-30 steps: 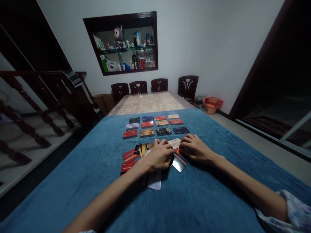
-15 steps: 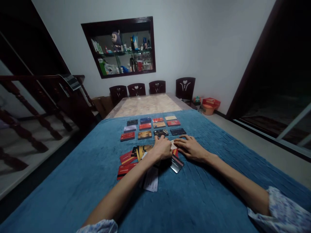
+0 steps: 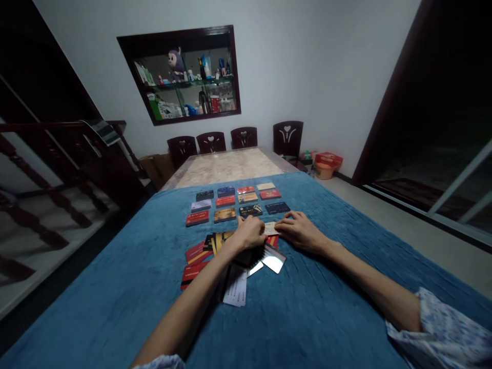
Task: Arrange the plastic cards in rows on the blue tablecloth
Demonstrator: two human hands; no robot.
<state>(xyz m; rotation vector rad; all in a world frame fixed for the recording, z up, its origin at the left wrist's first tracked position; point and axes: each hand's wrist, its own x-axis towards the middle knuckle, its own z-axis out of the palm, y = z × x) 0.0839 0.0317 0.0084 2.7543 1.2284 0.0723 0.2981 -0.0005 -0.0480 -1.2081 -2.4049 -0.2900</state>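
A pale card (image 3: 270,229) lies flat between my hands, below the front row of card stacks. My right hand (image 3: 302,233) rests on the blue cloth, its bent fingertips closed at that card's right end. Over the loose cards, my left hand (image 3: 249,233) is curled closed, thumb side by the card's left end; what its fingers hold is hidden. Around and under the left wrist are yellow cards (image 3: 218,241), red cards (image 3: 192,274), white cards (image 3: 236,287) and a shiny silver card (image 3: 274,259). Part of this loose pile is covered by the left hand and forearm.
Neat stacks stand in rows beyond my hands, among them a gold stack (image 3: 225,214), a black stack (image 3: 250,210) and a dark blue stack (image 3: 277,207). The blue cloth (image 3: 307,318) covers the near tabletop (image 3: 234,164). Chairs (image 3: 288,138) stand at the far end.
The view has shifted slightly, moving the scene left. The hands have drawn slightly apart, showing more of the pale card. The silver card now reflects bright light.
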